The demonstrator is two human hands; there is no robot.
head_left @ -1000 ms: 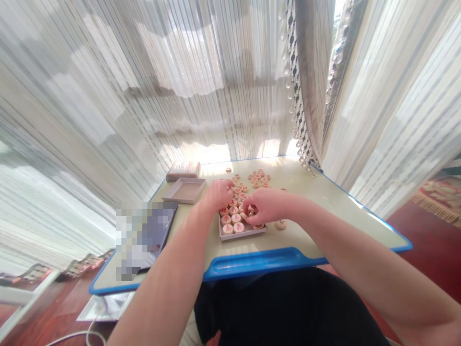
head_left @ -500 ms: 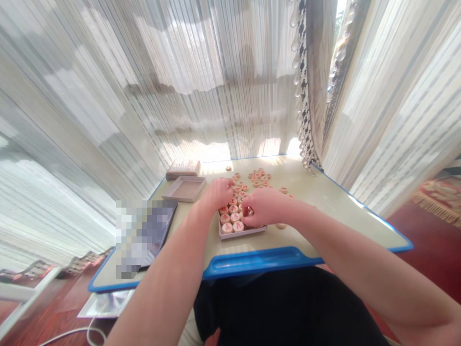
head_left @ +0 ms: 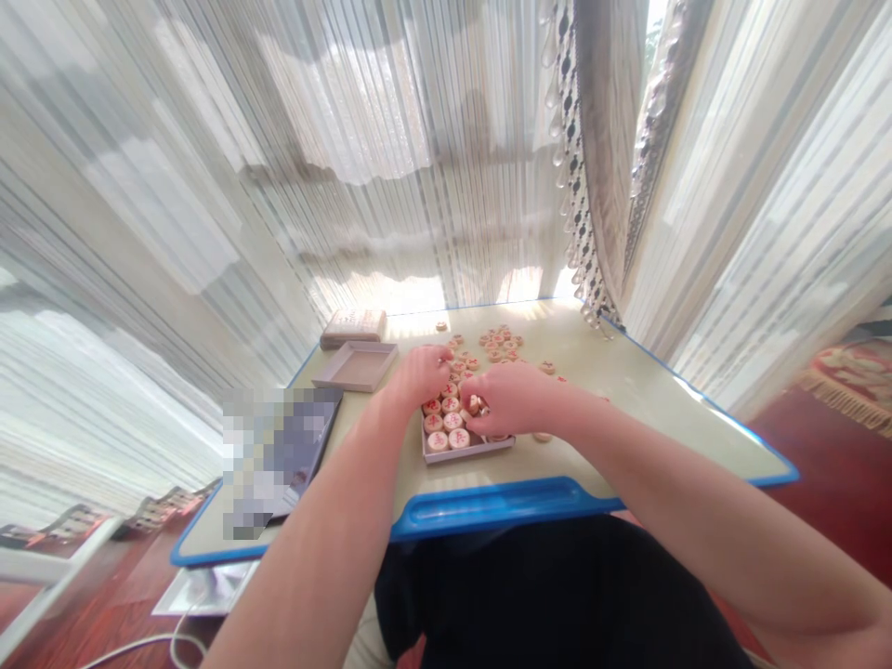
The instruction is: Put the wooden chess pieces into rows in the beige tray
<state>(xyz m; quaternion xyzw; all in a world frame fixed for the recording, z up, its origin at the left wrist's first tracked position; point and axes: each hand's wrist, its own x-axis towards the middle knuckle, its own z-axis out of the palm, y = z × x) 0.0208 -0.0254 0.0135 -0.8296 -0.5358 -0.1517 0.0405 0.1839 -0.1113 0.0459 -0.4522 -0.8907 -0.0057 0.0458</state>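
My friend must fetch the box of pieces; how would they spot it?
Start at the pale, blue-rimmed table. Near the middle of its front edge, a shallow box sits by the left hand and right hand. Unlike the similar tray farther left, it holds rows of round, red-marked pieces.

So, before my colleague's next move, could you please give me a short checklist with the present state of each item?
1. Open tray resting on the table: ok; the tray sits on the tabletop.
2. Pieces in the tray's near left corner face up: ok; those pieces show red markings.
3. Left hand's grip on a piece: cannot tell; the left hand hides its fingertips' contact.
4. Right hand's grip on a piece: cannot tell; the right hand covers part of the tray.
5. All pieces inside the tray: not ok; loose pieces lie beyond it, and a single piece to its right.
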